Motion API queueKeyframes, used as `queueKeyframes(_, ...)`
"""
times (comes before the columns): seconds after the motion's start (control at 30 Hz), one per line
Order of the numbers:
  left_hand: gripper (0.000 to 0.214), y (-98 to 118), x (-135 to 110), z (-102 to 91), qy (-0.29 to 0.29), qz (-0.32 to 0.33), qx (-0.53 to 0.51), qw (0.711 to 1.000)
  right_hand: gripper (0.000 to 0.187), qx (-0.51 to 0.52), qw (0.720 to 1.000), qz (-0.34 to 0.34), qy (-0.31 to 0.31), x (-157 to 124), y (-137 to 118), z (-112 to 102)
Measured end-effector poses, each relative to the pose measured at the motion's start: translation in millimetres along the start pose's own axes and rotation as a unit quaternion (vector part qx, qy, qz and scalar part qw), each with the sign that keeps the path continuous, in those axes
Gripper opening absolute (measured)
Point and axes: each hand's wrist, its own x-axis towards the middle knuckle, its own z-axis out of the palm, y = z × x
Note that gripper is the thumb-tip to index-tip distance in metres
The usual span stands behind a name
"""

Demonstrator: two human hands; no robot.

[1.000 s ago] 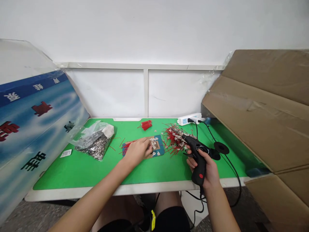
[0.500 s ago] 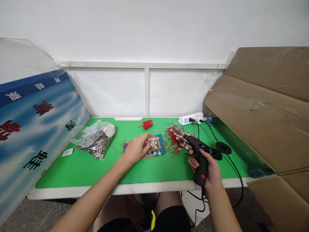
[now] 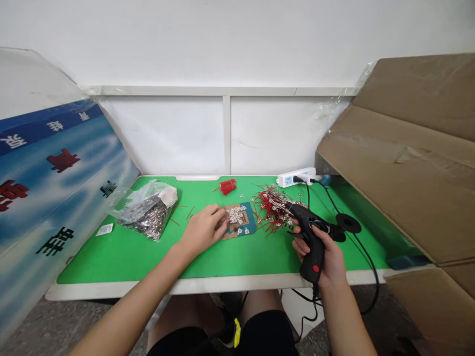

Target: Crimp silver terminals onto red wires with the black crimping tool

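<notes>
My right hand grips a black soldering gun by its handle, its thin metal tip pointing up and left over a pile of red wires with metal terminals. A black spool sits at the gun's rear. My left hand rests palm down at the left side of a blue and brown cardboard piece. Its thumb and fingers are curled together; what they pinch is hidden. Several small silver metal terminals lie on the cardboard beside the fingertips.
A clear plastic bag of metal parts lies at left beside a white label. Behind the cardboard is a bundle of red wires. A white power strip with black cables stands at the back right. Cardboard panels flank the green tabletop.
The view has shifted slightly. My left hand keeps its curled pose at the cardboard, covering a little more of its left side. The soldering gun stays in my right hand.
</notes>
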Motion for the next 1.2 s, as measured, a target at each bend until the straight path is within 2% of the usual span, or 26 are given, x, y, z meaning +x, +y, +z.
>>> queueKeyframes(0.13, 0.024, -11.0, -18.5, -2.6, -0.025, 0.070, 0.023, 0.997, 0.039, -0.006, 1.000, -0.002, 0.001, 0.3, 0.4, 1.6)
queueKeyframes(0.37, 0.025, -16.7, -32.7, -15.9, -0.046, 0.063, -0.016, 0.997, 0.040, -0.014, 1.000, 0.000, 0.002, -0.3, -0.2, 4.2)
queueKeyframes(0.47, 0.026, -15.5, -38.3, -20.1, -0.031, 0.013, -0.028, 0.999, 0.041, -0.012, 1.000, 0.006, 0.006, -0.9, -0.8, 3.8)
queueKeyframes(0.6, 0.023, -16.2, -51.2, -23.3, 0.000, -0.113, -0.004, 0.994, 0.040, -0.013, 1.000, 0.003, 0.005, -1.2, -0.9, 4.6)
queueKeyframes(0.77, 0.016, -18.7, -57.7, -28.3, -0.084, -0.214, -0.020, 0.973, 0.039, -0.019, 1.000, 0.002, 0.011, -0.6, -0.8, 5.0)
queueKeyframes(0.97, 0.019, -17.5, -48.8, -29.9, -0.163, -0.235, 0.006, 0.958, 0.039, -0.047, 0.999, -0.003, 0.005, 0.0, 0.1, 4.7)
queueKeyframes(1.03, 0.022, -14.2, -47.4, -28.3, -0.151, -0.216, 0.033, 0.964, 0.039, -0.078, 0.997, -0.008, 0.004, -1.1, 1.3, 6.3)
queueKeyframes(1.1, 0.024, -10.8, -48.0, -25.9, -0.112, -0.199, 0.036, 0.973, 0.038, -0.118, 0.993, 0.001, 0.000, -2.9, 3.4, 9.6)
queueKeyframes(1.2, 0.024, -8.8, -53.6, -19.7, -0.054, -0.204, -0.028, 0.977, 0.038, -0.172, 0.984, 0.041, -0.023, -5.3, 9.8, 18.8)
